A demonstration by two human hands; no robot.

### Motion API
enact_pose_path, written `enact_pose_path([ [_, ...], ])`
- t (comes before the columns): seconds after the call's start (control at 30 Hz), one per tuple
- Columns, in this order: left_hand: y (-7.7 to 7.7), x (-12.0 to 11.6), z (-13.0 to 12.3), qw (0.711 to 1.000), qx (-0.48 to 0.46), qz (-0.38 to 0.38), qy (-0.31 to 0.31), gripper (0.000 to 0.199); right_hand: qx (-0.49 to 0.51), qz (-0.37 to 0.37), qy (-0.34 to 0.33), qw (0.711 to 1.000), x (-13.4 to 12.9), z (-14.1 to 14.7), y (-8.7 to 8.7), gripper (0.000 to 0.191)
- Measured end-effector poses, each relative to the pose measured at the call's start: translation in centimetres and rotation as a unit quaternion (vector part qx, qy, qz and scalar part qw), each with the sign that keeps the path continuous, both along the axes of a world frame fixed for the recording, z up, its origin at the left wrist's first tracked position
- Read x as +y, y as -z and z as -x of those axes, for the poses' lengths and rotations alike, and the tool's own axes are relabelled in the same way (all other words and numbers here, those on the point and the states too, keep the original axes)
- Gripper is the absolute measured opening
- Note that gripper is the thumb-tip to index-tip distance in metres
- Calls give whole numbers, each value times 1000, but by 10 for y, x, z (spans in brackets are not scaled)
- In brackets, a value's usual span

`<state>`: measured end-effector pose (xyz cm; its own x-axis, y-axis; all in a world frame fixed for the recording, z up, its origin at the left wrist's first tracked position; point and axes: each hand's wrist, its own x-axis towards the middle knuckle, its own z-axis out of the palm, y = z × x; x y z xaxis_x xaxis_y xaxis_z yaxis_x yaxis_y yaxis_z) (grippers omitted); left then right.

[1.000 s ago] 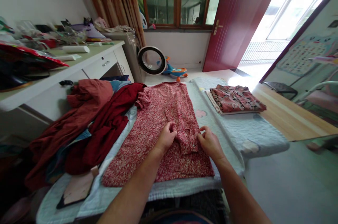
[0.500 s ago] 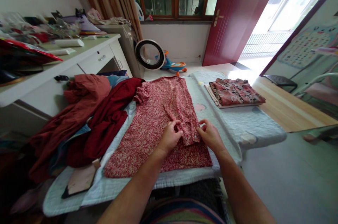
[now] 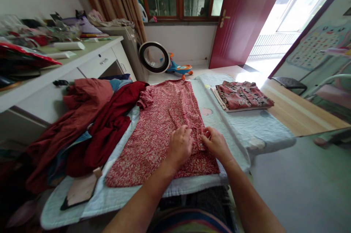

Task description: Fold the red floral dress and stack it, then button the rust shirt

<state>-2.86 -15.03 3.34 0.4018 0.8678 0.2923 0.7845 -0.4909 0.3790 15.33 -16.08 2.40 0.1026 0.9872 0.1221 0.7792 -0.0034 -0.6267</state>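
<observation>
A red-and-cream speckled shirt [image 3: 156, 127] lies spread on a pale blue quilted cover [image 3: 210, 96], with one sleeve folded across its body. My left hand [image 3: 181, 146] is over the sleeve near the cuff, its fingers curled together on the cloth and its thumb mostly hidden. My right hand [image 3: 215, 143] pinches the cuff edge between thumb and fingers, close to the shirt's right side. The other sleeve is bunched at the upper left of the shirt.
On the left, dark red garments [image 3: 109, 130] and a rust-coloured garment [image 3: 90, 97] lie heaped beside a flat pinkish piece [image 3: 80, 191]. Folded floral clothing [image 3: 244, 96] rests at the right. A cluttered white desk [image 3: 90, 63] stands left; a washing machine with its round door [image 3: 154, 57] open is behind.
My left hand has rolled over from a thumb-and-finger pinch to curled fingers lying on the sleeve. My right hand has shifted slightly left with the cuff edge.
</observation>
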Motion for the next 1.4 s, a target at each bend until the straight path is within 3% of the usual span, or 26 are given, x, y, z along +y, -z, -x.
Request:
enact_pose_path([
  [0.1,0,-10,-4,988,70,40,129,26,-47,17,-51,997,2,-5,2,14],
  [0.2,-3,-9,-3,981,93,65,160,25,-73,55,-80,993,9,-13,-4,16],
  [0.33,-13,18,-2,983,86,59,151,24,-98,30,-84,991,39,-15,-23,19],
  [0.43,-13,49,-4,993,85,12,86,32,-125,-11,-104,987,78,-5,-33,24],
  [0.57,3,76,-1,993,110,13,43,43,-135,-54,-134,980,131,15,-25,38],
  [0.7,16,80,8,988,128,55,65,49,-193,-10,-181,964,162,20,-8,34],
  [0.87,5,101,10,989,95,63,92,35,-211,26,-112,971,186,8,-1,23],
  [1.1,-9,182,-13,997,68,31,-17,31,-192,23,-7,981,251,2,-1,28],
  [1.27,-1,223,-31,996,76,0,-40,37,-170,39,27,984,292,2,9,31],
  [1.4,17,243,-34,994,96,26,-45,44,-155,33,40,987,296,3,22,27],
])
